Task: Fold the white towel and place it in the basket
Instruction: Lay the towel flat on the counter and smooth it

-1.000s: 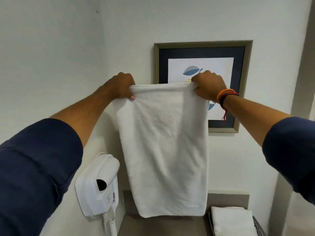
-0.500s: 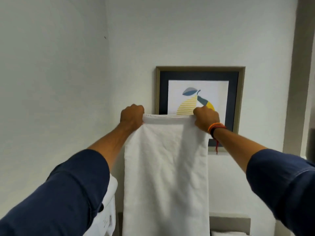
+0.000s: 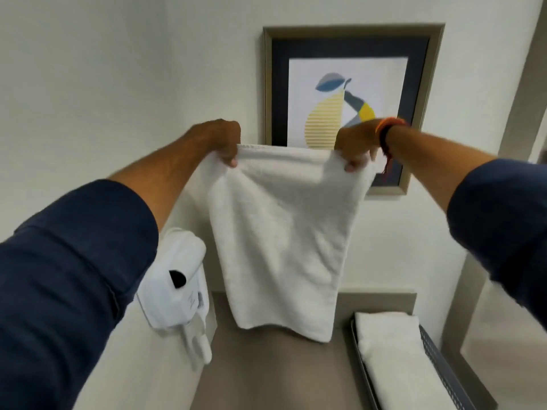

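A white towel (image 3: pixel 281 238) hangs in the air in front of me, folded lengthwise, its lower edge just above the counter. My left hand (image 3: pixel 223 142) pinches its top left corner and my right hand (image 3: pixel 355 146) pinches its top right corner, both at chest height before the wall. At the lower right stands a grey mesh basket (image 3: pixel 444 362) with a folded white towel (image 3: pixel 396 353) lying inside it.
A grey-brown counter (image 3: pixel 266 377) runs below the towel. A white wall-mounted hair dryer (image 3: pixel 174 282) sticks out from the left wall. A framed pear picture (image 3: pixel 349 99) hangs on the back wall behind my hands. A mirror edge (image 3: pixel 503 335) shows at the right.
The view has tilted back down, bringing the counter and basket into sight. My hands have come lower with the towel, and its top edge now sags slightly between them.
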